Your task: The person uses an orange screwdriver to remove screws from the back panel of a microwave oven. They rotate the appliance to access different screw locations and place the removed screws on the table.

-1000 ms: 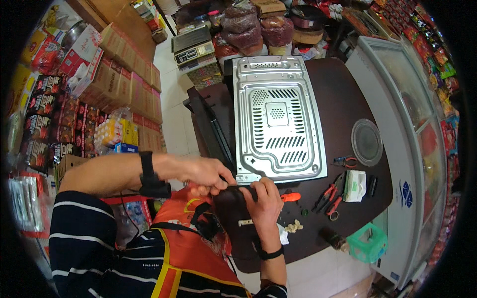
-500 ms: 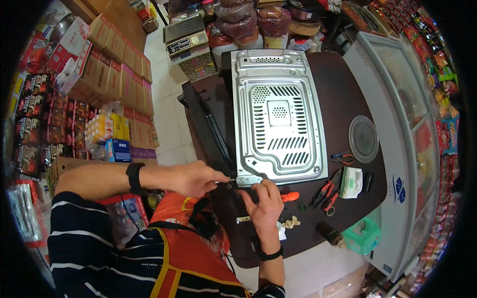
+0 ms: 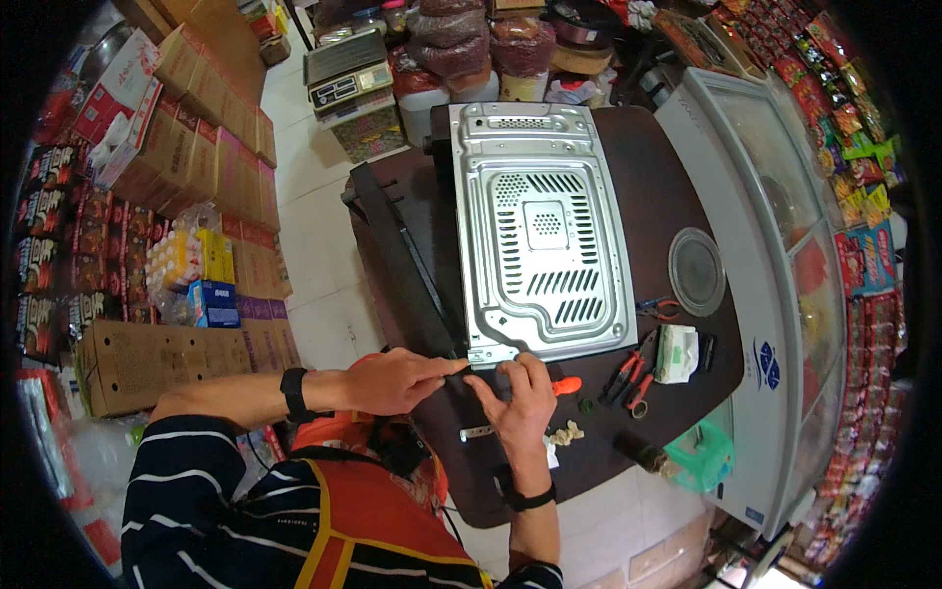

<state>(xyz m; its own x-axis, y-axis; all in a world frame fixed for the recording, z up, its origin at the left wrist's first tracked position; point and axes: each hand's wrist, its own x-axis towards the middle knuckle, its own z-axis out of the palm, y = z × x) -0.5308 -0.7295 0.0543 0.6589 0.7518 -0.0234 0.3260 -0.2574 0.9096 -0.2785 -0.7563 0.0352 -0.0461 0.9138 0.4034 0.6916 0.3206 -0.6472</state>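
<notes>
A silvery pressed-metal appliance casing (image 3: 608,265), its top cut with vent slots and holes, lies on the dark table. My left hand (image 3: 397,381) is at its near-left corner, index finger stretched to the metal edge and the other fingers curled. Just right of it, my right hand (image 3: 520,398) is bent with thumb and fingers around the same corner. Whatever small piece the fingertips hold there is hidden. Beyond my right hand shows an orange tool handle (image 3: 566,386). A long dark panel (image 3: 397,255) stands along the casing's left side.
Right of the casing lie red-handled pliers (image 3: 628,371), another pair of pliers (image 3: 659,308), a white packet (image 3: 677,353) and a round grey disc (image 3: 697,272). A small metal strip (image 3: 477,432) is near my right wrist. A chest freezer (image 3: 746,245) borders the table; cartons (image 3: 167,363) stack at left.
The view has shifted slightly, moving the whole scene a little left. My left index finger now reaches further onto the corner; my right hand stays at the same spot.
</notes>
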